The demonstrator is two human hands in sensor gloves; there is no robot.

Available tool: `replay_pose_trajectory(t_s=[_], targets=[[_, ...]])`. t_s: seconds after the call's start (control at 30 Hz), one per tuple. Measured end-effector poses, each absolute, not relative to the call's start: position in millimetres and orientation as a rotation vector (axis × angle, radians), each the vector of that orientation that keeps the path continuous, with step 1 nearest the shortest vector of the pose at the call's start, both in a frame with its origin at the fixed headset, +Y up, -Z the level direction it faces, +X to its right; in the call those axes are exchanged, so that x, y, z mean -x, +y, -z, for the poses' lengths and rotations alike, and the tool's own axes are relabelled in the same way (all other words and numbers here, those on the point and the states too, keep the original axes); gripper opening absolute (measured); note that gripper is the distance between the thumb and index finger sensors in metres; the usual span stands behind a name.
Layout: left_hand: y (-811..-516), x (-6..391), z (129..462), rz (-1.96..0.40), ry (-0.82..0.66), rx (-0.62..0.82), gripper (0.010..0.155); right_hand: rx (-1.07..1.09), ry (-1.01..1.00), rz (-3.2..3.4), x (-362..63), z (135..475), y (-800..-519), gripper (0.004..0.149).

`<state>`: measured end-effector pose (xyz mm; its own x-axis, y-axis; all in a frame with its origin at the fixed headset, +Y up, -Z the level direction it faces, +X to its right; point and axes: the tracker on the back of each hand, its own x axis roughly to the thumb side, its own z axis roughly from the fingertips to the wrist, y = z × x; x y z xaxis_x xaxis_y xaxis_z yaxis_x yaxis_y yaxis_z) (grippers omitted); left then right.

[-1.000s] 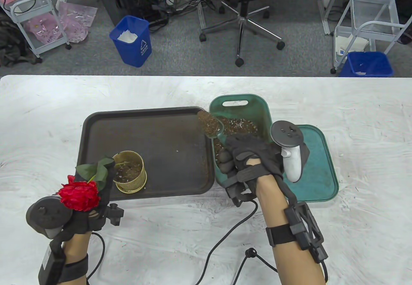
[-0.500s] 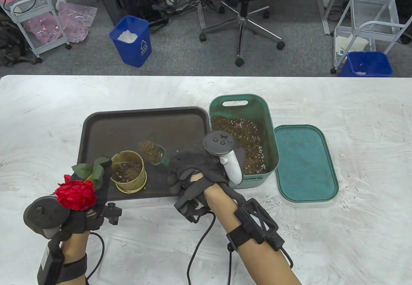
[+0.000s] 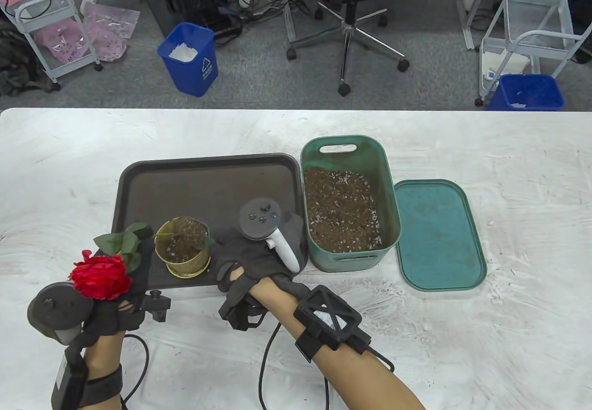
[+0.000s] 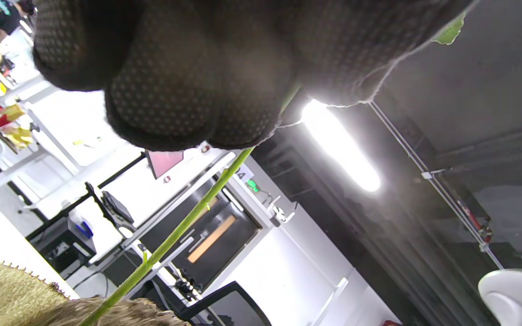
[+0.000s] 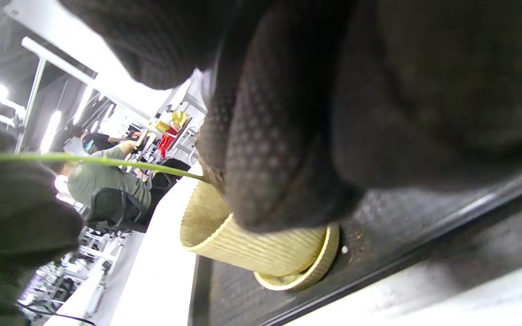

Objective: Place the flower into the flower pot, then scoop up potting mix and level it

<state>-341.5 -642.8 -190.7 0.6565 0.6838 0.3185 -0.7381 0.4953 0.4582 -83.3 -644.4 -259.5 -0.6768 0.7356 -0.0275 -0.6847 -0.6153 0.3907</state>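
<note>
The pot [image 3: 182,247], gold and ribbed, stands upright at the near edge of the dark tray [image 3: 208,183] on the desk [image 3: 296,132]. It holds brown mix; the flower's green stem [image 4: 170,240] leans into it. The left hand [image 3: 115,306] pinches that stem below the red flower [image 3: 99,278], which hangs out over the tray's near left corner. The right hand [image 3: 247,255] sits just right of the pot, fingers curled; what this grip holds cannot be told. The green bin [image 3: 388,197] beside the tray holds mix. Its lid [image 3: 439,236] lies flat to the right.
</note>
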Motion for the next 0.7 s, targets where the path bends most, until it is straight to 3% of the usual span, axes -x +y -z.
replay_pose_trajectory(t_s=[0.27, 0.47, 0.7], targets=[[-643, 341, 191, -0.868, -0.098, -0.602, 0.043, -0.311, 0.309, -2.555, 105, 244, -636, 0.056], [-643, 339, 191, -0.869, -0.105, -0.598, 0.043, -0.463, 0.063, -2.780, 117, 228, -628, 0.055], [-644, 337, 191, -0.876, -0.111, -0.591, 0.043, -0.435, -0.060, -2.784, 99, 226, -602, 0.054]])
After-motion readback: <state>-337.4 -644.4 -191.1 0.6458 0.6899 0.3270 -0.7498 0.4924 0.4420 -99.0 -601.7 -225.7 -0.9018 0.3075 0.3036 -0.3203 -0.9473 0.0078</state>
